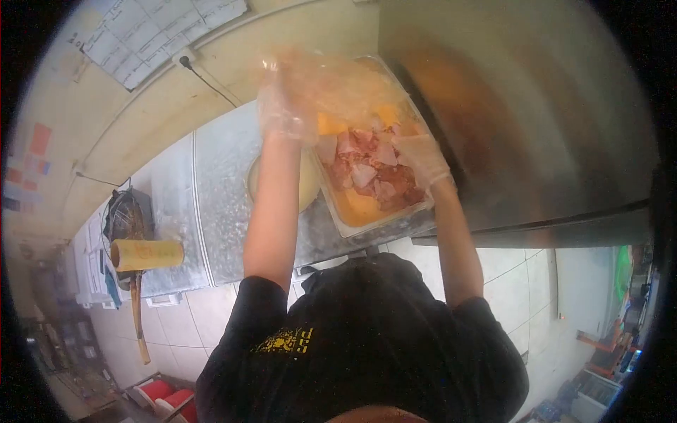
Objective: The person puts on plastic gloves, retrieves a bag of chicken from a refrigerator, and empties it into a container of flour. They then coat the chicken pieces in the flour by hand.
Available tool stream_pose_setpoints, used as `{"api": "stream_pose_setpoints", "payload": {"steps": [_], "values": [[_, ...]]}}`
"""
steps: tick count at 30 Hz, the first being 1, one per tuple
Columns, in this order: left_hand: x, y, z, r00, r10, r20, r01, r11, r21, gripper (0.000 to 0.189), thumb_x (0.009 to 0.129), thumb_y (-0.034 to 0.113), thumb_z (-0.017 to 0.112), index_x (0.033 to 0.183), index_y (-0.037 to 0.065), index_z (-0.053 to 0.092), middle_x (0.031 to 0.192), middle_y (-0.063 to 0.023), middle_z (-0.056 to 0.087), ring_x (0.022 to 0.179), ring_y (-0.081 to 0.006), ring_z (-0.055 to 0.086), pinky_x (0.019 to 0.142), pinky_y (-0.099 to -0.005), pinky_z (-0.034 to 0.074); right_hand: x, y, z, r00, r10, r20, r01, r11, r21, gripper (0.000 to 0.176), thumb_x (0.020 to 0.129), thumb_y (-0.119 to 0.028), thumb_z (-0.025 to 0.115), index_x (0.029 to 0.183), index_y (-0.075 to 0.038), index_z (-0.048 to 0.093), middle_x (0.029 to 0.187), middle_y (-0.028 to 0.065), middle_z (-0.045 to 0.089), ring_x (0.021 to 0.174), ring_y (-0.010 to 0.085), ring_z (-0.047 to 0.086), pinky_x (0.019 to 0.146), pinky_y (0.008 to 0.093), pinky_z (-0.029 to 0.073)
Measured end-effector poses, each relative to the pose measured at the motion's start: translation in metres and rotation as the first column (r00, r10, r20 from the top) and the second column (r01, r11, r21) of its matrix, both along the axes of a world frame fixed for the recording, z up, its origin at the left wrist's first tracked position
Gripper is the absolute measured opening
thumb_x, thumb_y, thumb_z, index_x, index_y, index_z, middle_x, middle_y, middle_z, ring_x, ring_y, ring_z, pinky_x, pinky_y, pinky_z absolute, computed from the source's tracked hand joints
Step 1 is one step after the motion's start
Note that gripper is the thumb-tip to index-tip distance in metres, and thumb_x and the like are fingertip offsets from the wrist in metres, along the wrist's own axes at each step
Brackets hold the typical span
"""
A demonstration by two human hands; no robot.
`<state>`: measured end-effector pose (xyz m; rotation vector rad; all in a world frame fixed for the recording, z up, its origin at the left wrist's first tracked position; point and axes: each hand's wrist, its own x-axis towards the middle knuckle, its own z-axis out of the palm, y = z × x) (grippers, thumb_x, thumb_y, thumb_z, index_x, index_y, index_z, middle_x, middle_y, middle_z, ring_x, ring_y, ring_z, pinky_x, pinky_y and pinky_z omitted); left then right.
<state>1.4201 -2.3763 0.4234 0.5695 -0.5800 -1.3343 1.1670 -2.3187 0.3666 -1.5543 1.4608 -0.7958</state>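
A clear rectangular tub [345,230] sits on the metal counter, with raw meat pieces [377,166] over an orange-yellow layer [358,206]. My left hand [285,106], in a loose clear plastic glove, is raised at the tub's far left. It grips a crumpled clear plastic bag [345,88] that spreads over the tub's far half; the fingers are blurred. My right hand [423,158], gloved the same way, is at the tub's right side, over the edge of the meat. Its fingers are smeared and partly lost in the plastic and meat.
Partly behind my left forearm is a round pale yellow container [308,185] on the counter [226,204]. A yellowish roll [147,255] and a dark bag-like object [128,215] are at the left. A tall metal surface [536,141] stands close on the right.
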Motion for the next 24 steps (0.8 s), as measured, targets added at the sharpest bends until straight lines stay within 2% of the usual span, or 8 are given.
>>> {"api": "stream_pose_setpoints", "payload": {"steps": [3, 7, 10, 13, 17, 19, 22, 24], "values": [[0.004, 0.002, -0.045, 0.979, -0.182, -0.092, 0.179, 0.983, -0.037, 0.036, 0.099, 0.04, 0.063, 0.12, 0.01, 0.06, 0.114, -0.0125, 0.064, 0.103, -0.0318, 0.065, 0.091, -0.0494, 0.055, 0.004, -0.002, -0.054, 0.976, 0.214, 0.049, -0.174, 0.891, -0.42, 0.053, 0.091, -0.026, 0.065, 0.138, -0.004, 0.056, 0.13, 0.0186, 0.064, 0.119, 0.0315, 0.062, 0.098, 0.0397, 0.05], [-0.012, 0.035, -0.06, 0.995, -0.096, -0.025, 0.095, 0.994, -0.051, 0.035, 0.099, 0.032, 0.065, 0.127, 0.01, 0.058, 0.11, -0.0104, 0.065, 0.102, -0.0275, 0.066, 0.091, -0.0446, 0.054, 0.033, 0.011, -0.057, 0.983, 0.118, -0.143, -0.143, 0.974, -0.176, 0.06, 0.093, -0.026, 0.063, 0.148, -0.008, 0.046, 0.137, 0.0149, 0.059, 0.126, 0.0312, 0.055, 0.106, 0.0414, 0.043], [-0.019, 0.064, -0.043, 0.969, 0.078, 0.235, -0.11, 0.986, 0.126, 0.045, 0.095, 0.021, 0.071, 0.135, 0.014, 0.053, 0.11, -0.0063, 0.063, 0.102, -0.019, 0.062, 0.089, -0.0401, 0.051, 0.043, 0.026, -0.065, 0.993, -0.066, 0.097, 0.08, 0.986, -0.145, 0.057, 0.094, -0.023, 0.063, 0.145, -0.005, 0.047, 0.139, 0.015, 0.057, 0.125, 0.032, 0.055, 0.109, 0.0425, 0.041], [0.006, 0.073, -0.088, 0.678, 0.207, 0.706, -0.123, 0.978, -0.169, 0.048, 0.094, 0.013, 0.067, 0.139, 0.012, 0.049, 0.109, -0.0067, 0.062, 0.101, -0.018, 0.062, 0.087, -0.0377, 0.052, 0.059, 0.054, -0.064, 0.9, -0.35, -0.259, 0.189, 0.85, -0.491, 0.047, 0.093, -0.02, 0.064, 0.135, -0.001, 0.055, 0.132, 0.0186, 0.061, 0.119, 0.032, 0.059, 0.104, 0.0428, 0.045], [0.004, 0.114, -0.101, 0.688, -0.259, 0.678, 0.334, 0.942, 0.021, 0.051, 0.096, 0.01, 0.062, 0.144, 0.005, 0.044, 0.124, -0.0099, 0.062, 0.109, -0.0217, 0.062, 0.094, -0.0362, 0.051, 0.093, 0.086, -0.04, 0.859, -0.44, 0.263, 0.513, 0.741, -0.434, 0.039, 0.09, -0.016, 0.065, 0.125, 0.0, 0.062, 0.118, 0.0217, 0.067, 0.109, 0.0347, 0.064, 0.095, 0.0418, 0.051], [-0.012, 0.146, -0.083, 0.392, 0.116, 0.912, 0.422, 0.859, -0.291, 0.047, 0.095, 0.011, 0.058, 0.14, 0.002, 0.046, 0.12, -0.01, 0.062, 0.101, -0.025, 0.062, 0.09, -0.0374, 0.052, 0.102, 0.124, -0.004, 0.825, -0.508, 0.246, 0.563, 0.773, -0.292, 0.034, 0.088, -0.012, 0.063, 0.121, 0.0, 0.064, 0.11, 0.0217, 0.069, 0.104, 0.0359, 0.066, 0.091, 0.041, 0.053], [-0.031, 0.179, -0.118, 0.676, -0.599, 0.43, 0.693, 0.715, -0.094, 0.049, 0.094, 0.007, 0.061, 0.14, 0.004, 0.046, 0.124, -0.0113, 0.061, 0.1, -0.0253, 0.062, 0.092, -0.0386, 0.052, 0.088, 0.18, -0.011, 0.807, -0.508, -0.301, 0.365, 0.83, -0.421, 0.029, 0.087, -0.008, 0.061, 0.114, 0.0, 0.066, 0.102, 0.021, 0.071, 0.098, 0.0358, 0.068, 0.088, 0.0405, 0.054], [-0.06, 0.206, -0.145, 0.662, -0.745, -0.082, 0.748, 0.664, 0.003, 0.05, 0.093, 0.004, 0.063, 0.14, 0.005, 0.046, 0.125, -0.0115, 0.06, 0.098, -0.0242, 0.063, 0.091, -0.0385, 0.054, 0.08, 0.23, 0.007, 0.746, -0.412, -0.523, 0.286, 0.908, -0.307, 0.028, 0.086, -0.008, 0.059, 0.112, -0.001, 0.066, 0.101, 0.0217, 0.07, 0.095, 0.0366, 0.068, 0.085, 0.0432, 0.054]]}}
